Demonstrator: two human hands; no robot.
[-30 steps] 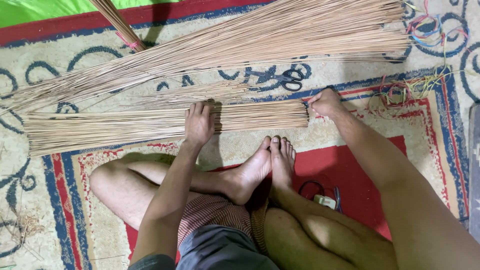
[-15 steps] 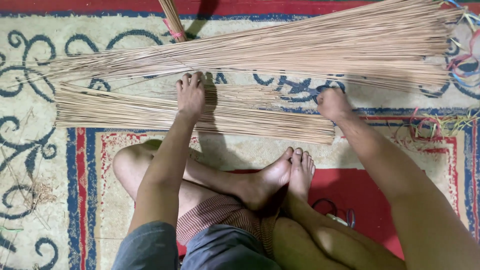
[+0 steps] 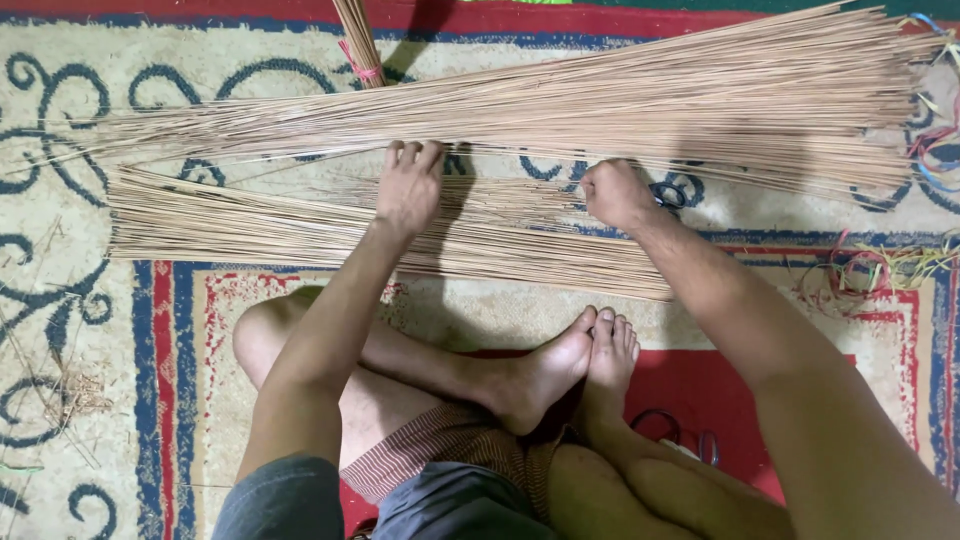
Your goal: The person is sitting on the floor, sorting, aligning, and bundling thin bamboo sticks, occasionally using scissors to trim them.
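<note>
Light is moderate and warm, falling from overhead. The left hand [image 3: 408, 188] and right hand [image 3: 615, 193] throw soft shadows to their right across the thin sticks [image 3: 330, 232] and the patterned carpet [image 3: 60, 300]. Focus is sharp at centre; no glare. The carpet's right edge looks slightly dimmer.

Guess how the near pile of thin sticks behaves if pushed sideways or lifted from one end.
The near pile of sticks looks loose and untied, so a push would probably fan it out across the rug rather than move it whole. The sticks are long and very thin, so likely light and bendy, sagging if lifted from one end. The left hand lies flat on them, perhaps to stop sliding.
</note>
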